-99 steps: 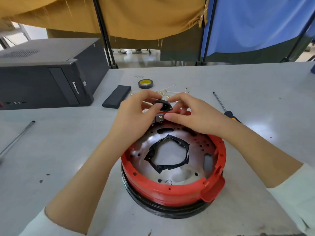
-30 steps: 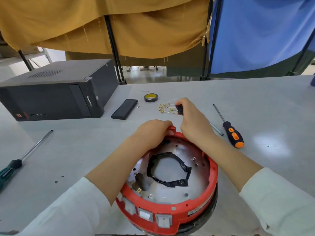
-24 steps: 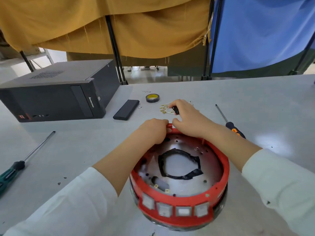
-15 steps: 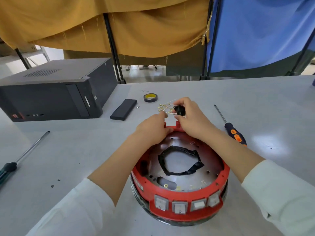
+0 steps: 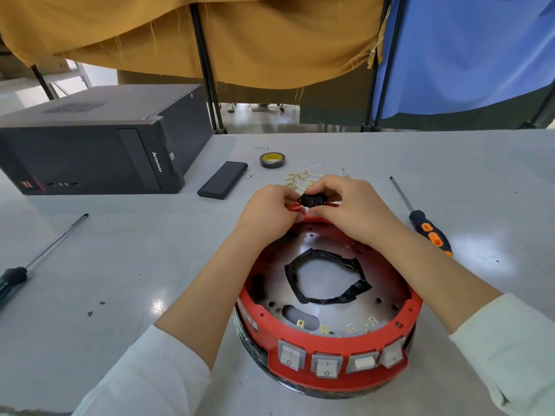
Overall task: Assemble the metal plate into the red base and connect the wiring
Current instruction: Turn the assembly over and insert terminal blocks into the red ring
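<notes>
Grey worktable [image 5: 390, 163], red base [image 5: 330, 340] near its front edge.
Metal plate [image 5: 330, 241] sits inside; left hand [image 5: 267, 211] and right hand [image 5: 354, 205] both pinch a black socket [image 5: 310, 200] at the far rim.

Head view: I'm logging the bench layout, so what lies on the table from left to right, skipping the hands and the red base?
Green-handled screwdriver → black computer case → flat black box → tape roll → orange-handled screwdriver.
</notes>
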The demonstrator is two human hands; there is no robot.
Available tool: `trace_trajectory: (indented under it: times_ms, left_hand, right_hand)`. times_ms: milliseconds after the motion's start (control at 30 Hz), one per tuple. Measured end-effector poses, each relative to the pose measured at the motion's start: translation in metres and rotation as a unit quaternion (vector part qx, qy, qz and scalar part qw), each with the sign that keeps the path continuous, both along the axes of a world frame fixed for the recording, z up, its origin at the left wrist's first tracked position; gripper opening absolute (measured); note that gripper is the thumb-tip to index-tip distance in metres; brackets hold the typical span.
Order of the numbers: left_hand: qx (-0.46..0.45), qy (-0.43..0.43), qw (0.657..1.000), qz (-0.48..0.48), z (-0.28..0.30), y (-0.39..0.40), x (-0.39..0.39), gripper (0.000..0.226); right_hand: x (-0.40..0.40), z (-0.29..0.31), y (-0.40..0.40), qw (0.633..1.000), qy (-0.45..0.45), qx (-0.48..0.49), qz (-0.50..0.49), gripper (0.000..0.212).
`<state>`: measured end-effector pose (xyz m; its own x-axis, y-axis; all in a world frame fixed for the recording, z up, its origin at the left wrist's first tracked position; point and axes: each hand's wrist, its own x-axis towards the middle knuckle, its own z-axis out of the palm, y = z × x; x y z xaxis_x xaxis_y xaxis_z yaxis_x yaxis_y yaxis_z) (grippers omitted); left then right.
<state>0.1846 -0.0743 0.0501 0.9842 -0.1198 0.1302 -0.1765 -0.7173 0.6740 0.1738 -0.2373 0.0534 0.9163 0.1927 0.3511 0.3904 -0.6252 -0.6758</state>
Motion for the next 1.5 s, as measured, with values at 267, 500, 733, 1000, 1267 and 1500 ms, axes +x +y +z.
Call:
trace_trajectory:
  times_ms: [267, 500, 733, 1000, 1267, 1500]
  left_hand:
    - [-0.006, 0.002, 1.0, -0.005, 0.0, -0.001, 0.001, 0.025]
    - [-0.005, -0.001, 1.0, -0.021, 0.0, 0.0, 0.0, 0.019]
    - [-0.037, 0.025, 0.998, -0.033, 0.004, 0.0, -0.003, 0.025]
    - [-0.085, 0.06, 0.994, -0.014, 0.005, 0.0, 0.003, 0.032]
    - [-0.073, 0.07, 0.995, -0.022, 0.003, -0.001, 0.009, 0.028]
    - [-0.054, 0.078, 0.995, -0.012, 0.005, -0.003, 0.01, 0.025]
  right_hand:
    - [0.001, 0.001, 0.003, 0.998, -0.044, -0.052, 0.01, 0.028]
    - [0.0, 0.001, 0.004, 0.994, -0.042, -0.096, 0.02, 0.03]
    - [-0.003, 0.004, 0.002, 1.0, 0.014, 0.008, 0.0, 0.007]
    - [0.011, 0.01, -0.006, 0.989, 0.129, 0.058, -0.048, 0.011]
    - [0.027, 0.038, -0.003, 0.957, 0.277, -0.057, -0.059, 0.01]
    - [0.035, 0.057, 0.005, 0.928, 0.343, -0.144, -0.025, 0.01]
